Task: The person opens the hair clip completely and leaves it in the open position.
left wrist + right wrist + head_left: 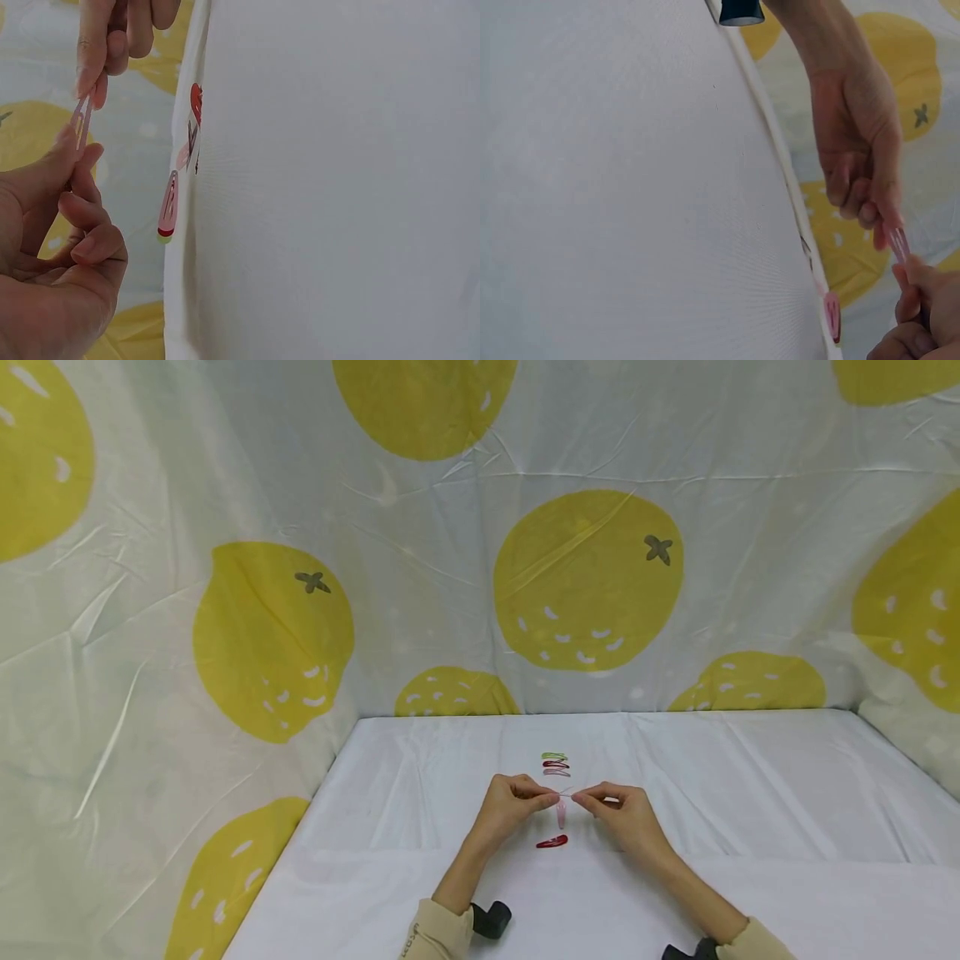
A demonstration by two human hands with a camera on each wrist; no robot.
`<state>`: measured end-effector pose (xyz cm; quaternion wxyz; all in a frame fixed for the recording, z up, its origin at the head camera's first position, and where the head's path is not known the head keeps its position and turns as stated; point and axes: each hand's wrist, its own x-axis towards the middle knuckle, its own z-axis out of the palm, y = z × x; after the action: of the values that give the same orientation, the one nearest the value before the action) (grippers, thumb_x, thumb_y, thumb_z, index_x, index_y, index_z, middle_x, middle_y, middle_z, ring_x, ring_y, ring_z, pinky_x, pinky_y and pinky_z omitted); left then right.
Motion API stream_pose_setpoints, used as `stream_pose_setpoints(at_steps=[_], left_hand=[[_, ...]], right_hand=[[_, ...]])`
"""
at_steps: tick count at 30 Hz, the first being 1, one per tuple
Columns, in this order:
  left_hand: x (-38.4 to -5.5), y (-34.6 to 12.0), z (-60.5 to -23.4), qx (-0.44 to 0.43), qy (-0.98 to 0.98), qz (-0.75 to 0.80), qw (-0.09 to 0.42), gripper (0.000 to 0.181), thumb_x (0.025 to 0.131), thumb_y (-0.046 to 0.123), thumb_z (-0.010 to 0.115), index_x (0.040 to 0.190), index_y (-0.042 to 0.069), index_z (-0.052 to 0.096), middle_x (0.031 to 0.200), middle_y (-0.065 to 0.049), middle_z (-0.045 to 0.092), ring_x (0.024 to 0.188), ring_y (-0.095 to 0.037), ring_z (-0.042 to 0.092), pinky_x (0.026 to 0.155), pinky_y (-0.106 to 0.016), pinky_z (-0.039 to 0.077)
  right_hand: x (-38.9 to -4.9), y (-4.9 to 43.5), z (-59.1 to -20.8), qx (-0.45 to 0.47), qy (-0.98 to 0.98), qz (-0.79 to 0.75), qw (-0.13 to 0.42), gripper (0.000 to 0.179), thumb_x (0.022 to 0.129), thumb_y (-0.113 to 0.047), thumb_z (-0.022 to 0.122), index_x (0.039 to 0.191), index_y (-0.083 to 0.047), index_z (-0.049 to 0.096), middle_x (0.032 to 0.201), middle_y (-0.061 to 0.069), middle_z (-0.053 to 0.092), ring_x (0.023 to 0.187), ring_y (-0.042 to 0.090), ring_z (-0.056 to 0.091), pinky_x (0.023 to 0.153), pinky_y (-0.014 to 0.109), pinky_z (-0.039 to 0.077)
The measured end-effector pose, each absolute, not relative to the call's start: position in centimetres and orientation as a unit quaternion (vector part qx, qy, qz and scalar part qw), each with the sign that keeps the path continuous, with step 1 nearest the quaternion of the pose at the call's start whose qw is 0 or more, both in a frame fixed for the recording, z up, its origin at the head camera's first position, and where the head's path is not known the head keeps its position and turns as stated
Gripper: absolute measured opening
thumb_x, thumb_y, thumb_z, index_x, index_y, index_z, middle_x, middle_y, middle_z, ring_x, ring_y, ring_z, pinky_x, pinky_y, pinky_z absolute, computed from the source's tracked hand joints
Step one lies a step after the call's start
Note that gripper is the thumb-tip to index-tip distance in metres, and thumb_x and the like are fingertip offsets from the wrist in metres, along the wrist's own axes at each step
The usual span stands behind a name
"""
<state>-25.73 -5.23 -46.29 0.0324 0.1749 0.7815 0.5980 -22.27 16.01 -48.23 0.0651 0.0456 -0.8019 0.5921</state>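
Observation:
A slim pale pink snap hair clip (81, 124) is held above the table between both hands. My left hand (504, 810) pinches one end of it between thumb and forefinger, while my right hand (633, 822) pinches the other end. Just below the fingers lies a light pink hair clip (561, 815), pointing away from me. Nearer to me is a glossy red hair clip (552, 842), lying crosswise. Beyond the hands, a green clip (554, 756), a dark red clip (556, 765) and a dusky pink clip (557, 772) lie in a close column.
White cloth (750, 793) covers the table, with a fold line running across it. Behind and at the left hangs a curtain (420, 568) printed with yellow lemons. Black wrist camera mounts (491, 920) sit at both cuffs.

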Motion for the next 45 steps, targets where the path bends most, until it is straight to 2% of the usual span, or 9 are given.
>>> stream_pose_setpoints(at_steps=[6,14,17,21,25,28,31,38,45], left_hand=[[-25.8,-5.2,-46.4,0.177,0.786,0.591,0.039,0.013,0.087,0.010,0.083,0.093,-0.002,0.083,0.088,-0.023,0.074,0.074,-0.006,0.052,0.062,-0.018,0.041],[-26.0,-5.2,-46.4,0.184,0.771,0.609,0.024,0.013,0.086,0.008,0.083,0.095,-0.001,0.083,0.091,-0.025,0.074,0.077,-0.006,0.057,0.064,-0.017,0.044],[-26.0,-5.2,-46.3,0.181,0.773,0.607,0.017,0.013,0.086,0.008,0.083,0.095,-0.001,0.083,0.091,-0.024,0.075,0.078,-0.006,0.058,0.065,-0.017,0.045],[-26.1,-5.2,-46.2,0.173,0.782,0.599,0.011,0.013,0.086,0.008,0.084,0.095,0.000,0.083,0.091,-0.023,0.076,0.077,-0.005,0.058,0.065,-0.017,0.044],[-26.4,-5.3,-46.2,0.166,0.790,0.590,0.007,0.012,0.085,0.008,0.084,0.094,0.001,0.083,0.090,-0.021,0.076,0.075,-0.005,0.057,0.064,-0.017,0.044],[-26.8,-5.3,-46.2,0.156,0.798,0.582,0.002,0.011,0.084,0.008,0.085,0.092,0.000,0.083,0.089,-0.019,0.076,0.074,-0.005,0.057,0.063,-0.018,0.044],[-27.3,-5.0,-46.2,0.134,0.810,0.570,-0.005,0.009,0.083,0.006,0.086,0.089,0.000,0.083,0.087,-0.018,0.078,0.072,-0.006,0.057,0.061,-0.018,0.043],[-29.3,-4.1,-46.7,0.103,0.842,0.529,-0.022,0.008,0.079,0.003,0.087,0.085,-0.001,0.083,0.083,-0.014,0.079,0.066,-0.005,0.054,0.058,-0.018,0.042],[-30.8,-3.8,-47.2,0.095,0.852,0.515,-0.012,0.006,0.079,0.000,0.086,0.083,-0.002,0.083,0.078,-0.015,0.077,0.060,-0.005,0.051,0.054,-0.018,0.040]], right_hand=[[-22.5,16.0,-48.5,0.039,-0.811,0.581,0.064,0.016,0.091,-0.025,0.080,0.096,-0.010,0.082,0.099,0.009,0.079,0.088,0.005,0.068,0.079,0.018,0.051],[-22.4,16.1,-48.5,0.065,-0.782,0.616,0.068,0.017,0.090,-0.021,0.081,0.098,-0.006,0.081,0.099,0.013,0.078,0.090,0.018,0.076,0.081,0.017,0.055],[-22.5,16.1,-48.5,0.075,-0.780,0.616,0.076,0.015,0.089,-0.019,0.082,0.097,-0.006,0.081,0.097,0.013,0.078,0.085,0.016,0.075,0.079,0.018,0.055],[-22.7,15.8,-48.3,0.073,-0.791,0.602,0.083,0.012,0.089,-0.015,0.082,0.096,-0.005,0.081,0.091,0.011,0.076,0.070,0.005,0.064,0.067,0.017,0.050],[-23.0,15.5,-48.3,0.057,-0.801,0.590,0.083,0.010,0.088,-0.012,0.082,0.095,-0.005,0.082,0.081,0.005,0.067,0.057,0.000,0.046,0.056,0.018,0.037],[-23.5,15.3,-48.3,0.040,-0.813,0.574,0.085,0.007,0.088,-0.012,0.082,0.092,-0.007,0.083,0.071,-0.001,0.057,0.054,-0.001,0.039,0.054,0.018,0.032],[-24.4,15.2,-48.4,0.022,-0.827,0.555,0.084,0.005,0.088,-0.013,0.082,0.090,-0.009,0.083,0.069,-0.003,0.053,0.057,0.001,0.039,0.056,0.019,0.032],[-26.6,15.2,-49.0,-0.019,-0.835,0.545,0.069,0.008,0.088,-0.014,0.080,0.091,-0.007,0.083,0.078,-0.001,0.065,0.070,0.007,0.046,0.061,0.021,0.035],[-27.9,15.1,-49.6,-0.003,-0.849,0.524,0.069,0.007,0.088,-0.009,0.079,0.087,-0.004,0.083,0.069,-0.002,0.070,0.062,0.004,0.045,0.056,0.021,0.034]])
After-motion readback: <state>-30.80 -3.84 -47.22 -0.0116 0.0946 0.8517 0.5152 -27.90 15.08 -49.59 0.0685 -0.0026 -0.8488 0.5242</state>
